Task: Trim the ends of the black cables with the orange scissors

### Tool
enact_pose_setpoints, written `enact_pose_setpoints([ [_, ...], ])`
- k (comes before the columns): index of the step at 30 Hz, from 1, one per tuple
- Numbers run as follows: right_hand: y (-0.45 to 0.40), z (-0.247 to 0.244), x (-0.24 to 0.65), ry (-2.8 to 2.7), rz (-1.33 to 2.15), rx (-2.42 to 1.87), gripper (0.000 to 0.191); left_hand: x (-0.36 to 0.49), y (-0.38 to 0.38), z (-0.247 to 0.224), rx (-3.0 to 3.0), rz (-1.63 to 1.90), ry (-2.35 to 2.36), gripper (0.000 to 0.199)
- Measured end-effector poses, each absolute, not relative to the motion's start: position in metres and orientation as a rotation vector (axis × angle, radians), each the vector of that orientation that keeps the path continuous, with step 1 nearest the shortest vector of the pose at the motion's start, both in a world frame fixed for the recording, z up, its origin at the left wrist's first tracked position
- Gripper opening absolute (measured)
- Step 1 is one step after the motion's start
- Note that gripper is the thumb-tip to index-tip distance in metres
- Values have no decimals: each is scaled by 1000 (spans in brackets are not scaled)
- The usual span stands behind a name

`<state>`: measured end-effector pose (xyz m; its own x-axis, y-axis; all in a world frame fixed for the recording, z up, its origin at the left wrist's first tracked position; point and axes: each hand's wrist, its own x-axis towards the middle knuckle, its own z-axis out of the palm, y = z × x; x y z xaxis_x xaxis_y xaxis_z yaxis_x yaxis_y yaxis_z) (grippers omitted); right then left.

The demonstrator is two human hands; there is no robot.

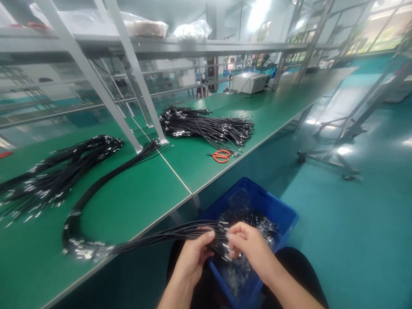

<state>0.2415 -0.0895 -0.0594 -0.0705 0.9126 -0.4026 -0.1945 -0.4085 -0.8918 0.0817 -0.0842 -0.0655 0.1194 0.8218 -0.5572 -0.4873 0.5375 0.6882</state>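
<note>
Green workbench point(135, 197) surface extends left of and beyond the grip. Black cables point(167, 233) cross the front edge of the bench to the left hand point(195, 254), which clasps them just behind the metal tips point(224, 223), thumb on top. Right hand point(248, 243) curls its fingers at these tips; blur hides whether they pinch one.

Handling (estimated): each cable is light and springy; the group tends to fan out. Smooth jackets may slide. Hold close behind the tips.

Surroundings: a blue crate point(288, 211) with blurred contents sits below the grip. Orange-handled scissors point(221, 156) lie beyond it on the bench, near a large cable pile point(209, 125). Another cable pile point(69, 165) lies farther left.

Obstruction: metal posts point(137, 73) rise from the bench beyond the grip and may snag trailing cables.
</note>
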Motion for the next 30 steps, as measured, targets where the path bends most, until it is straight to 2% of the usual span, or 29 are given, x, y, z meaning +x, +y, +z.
enact_pose_setpoints([
  [12,-99,-52,243,-556,1826,-1151,40,78,-96,-56,445,946,922,25],
  [17,-92,-45,240,-537,1857,-1038,31,72,-102,-67,470,926,957,23],
  [24,-91,-49,244,-676,1791,-1160,26,77,-106,-76,479,966,1008,24],
  [27,-94,-59,243,-817,1735,-1165,32,83,-102,-81,528,979,1000,27],
  [29,-93,-72,244,-913,1759,-1130,46,87,-98,-86,592,979,1002,28],
  [30,-91,-81,245,-982,1763,-1119,47,87,-95,-88,636,973,1007,29],
])
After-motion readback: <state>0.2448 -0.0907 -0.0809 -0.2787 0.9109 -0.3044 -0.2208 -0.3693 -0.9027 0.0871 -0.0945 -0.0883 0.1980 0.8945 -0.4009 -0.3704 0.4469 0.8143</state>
